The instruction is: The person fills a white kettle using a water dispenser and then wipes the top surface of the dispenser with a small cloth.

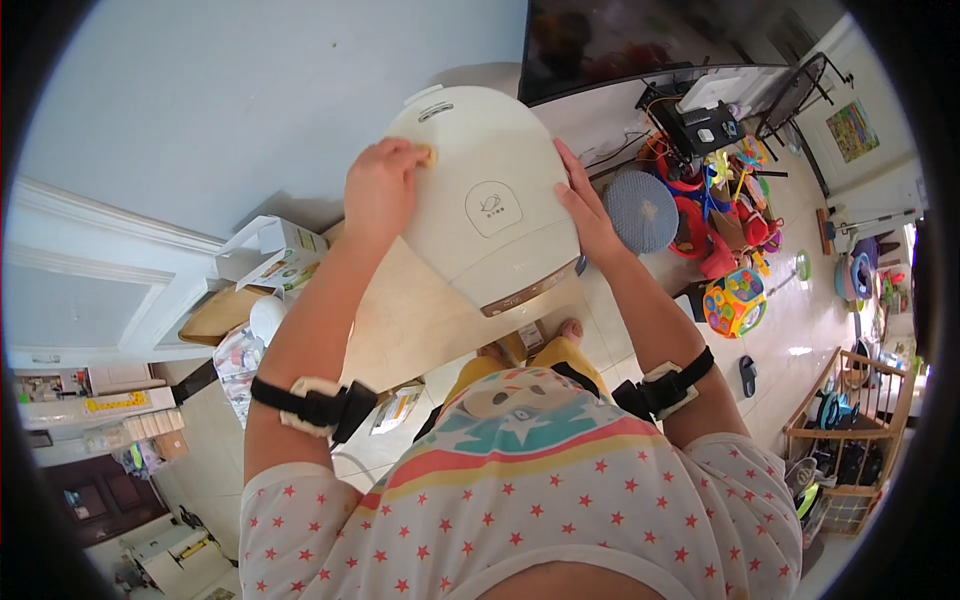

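Note:
A cream-white rice cooker (465, 255) with a closed lid and a dark control strip on its front edge is before me on a pale wooden tabletop (412, 330). Pinched in the fingers of my left hand (382, 187) is a small yellow piece, perhaps a sponge or cloth (428, 155), pressed to the left part of the lid near the steam vent (436, 112). My right hand (589, 206) rests against the cooker's right side, its fingers along the edge of the lid.
An open white carton (274, 251) stands left of the cooker by the wall. A large television (645, 37) is behind to the right. On the floor at right are a grey-blue round stool (641, 212), a colourful toy cube (735, 302) and a dark slipper (747, 376).

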A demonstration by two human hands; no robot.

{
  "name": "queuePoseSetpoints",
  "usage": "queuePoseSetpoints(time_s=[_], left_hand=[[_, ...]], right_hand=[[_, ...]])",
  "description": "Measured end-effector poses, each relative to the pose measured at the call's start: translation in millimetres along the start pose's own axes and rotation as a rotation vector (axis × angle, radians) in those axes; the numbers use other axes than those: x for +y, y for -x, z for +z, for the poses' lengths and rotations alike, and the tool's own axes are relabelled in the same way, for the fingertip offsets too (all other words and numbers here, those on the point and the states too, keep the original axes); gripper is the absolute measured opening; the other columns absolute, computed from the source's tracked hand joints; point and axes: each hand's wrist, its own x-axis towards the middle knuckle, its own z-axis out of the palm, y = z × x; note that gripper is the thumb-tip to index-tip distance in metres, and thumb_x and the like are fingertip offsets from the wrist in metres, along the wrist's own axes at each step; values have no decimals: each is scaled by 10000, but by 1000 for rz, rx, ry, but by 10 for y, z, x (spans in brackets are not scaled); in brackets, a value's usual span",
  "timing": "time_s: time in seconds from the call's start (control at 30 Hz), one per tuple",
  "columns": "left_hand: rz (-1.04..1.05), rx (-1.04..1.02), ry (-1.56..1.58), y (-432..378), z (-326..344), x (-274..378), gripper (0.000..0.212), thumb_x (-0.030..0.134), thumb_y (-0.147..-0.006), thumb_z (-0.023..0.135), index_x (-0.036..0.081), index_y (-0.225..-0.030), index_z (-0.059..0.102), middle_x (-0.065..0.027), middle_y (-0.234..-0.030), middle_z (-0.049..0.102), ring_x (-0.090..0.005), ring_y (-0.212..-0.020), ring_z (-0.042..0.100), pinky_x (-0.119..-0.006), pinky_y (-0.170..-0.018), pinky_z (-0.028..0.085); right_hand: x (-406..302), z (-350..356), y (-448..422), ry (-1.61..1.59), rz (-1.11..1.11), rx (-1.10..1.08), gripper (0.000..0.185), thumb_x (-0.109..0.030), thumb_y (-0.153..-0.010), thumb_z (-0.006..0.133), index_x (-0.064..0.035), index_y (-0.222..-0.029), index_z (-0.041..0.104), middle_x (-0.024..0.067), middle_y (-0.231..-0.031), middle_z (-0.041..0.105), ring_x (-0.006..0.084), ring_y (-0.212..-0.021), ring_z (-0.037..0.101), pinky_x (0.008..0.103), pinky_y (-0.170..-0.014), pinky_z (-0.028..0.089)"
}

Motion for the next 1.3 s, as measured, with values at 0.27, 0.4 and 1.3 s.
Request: queuePoseSetpoints(time_s=[0.27, 0.4, 1.3], left_hand=[[39, -80, 128, -591, 573, 555, 191, 10, -738, 539, 90, -835, 682, -54, -898, 634, -251, -823, 601, -348, -730, 484], [93, -170, 175, -513, 621, 825, 172, 9, -756, 546, 87, -839, 676, -52, -909, 635, -246, -782, 606, -343, -702, 486], [194, -122, 123, 593, -215, 1206, 194, -45, -726, 597, 93, -837, 676, -68, -855, 617, -233, -734, 606, -318, -613, 496]], right_hand=[[95, -63, -1, -20, 22, 34, 531, -130, -911, 432, -72, -1401, 235, 106, -1393, 291, 200, -1277, 289, 298, -1050, 220], [109, -114, 98, -29, 107, 172, 510, -316, -951, 384, -86, -1390, 267, 107, -1382, 309, 219, -1220, 383, 341, -1008, 290], [60, -662, 1340, 33, 291, 38, 375, -297, -951, 424, 11, -1135, 533, 68, -1066, 565, 160, -955, 530, 282, -880, 408]])
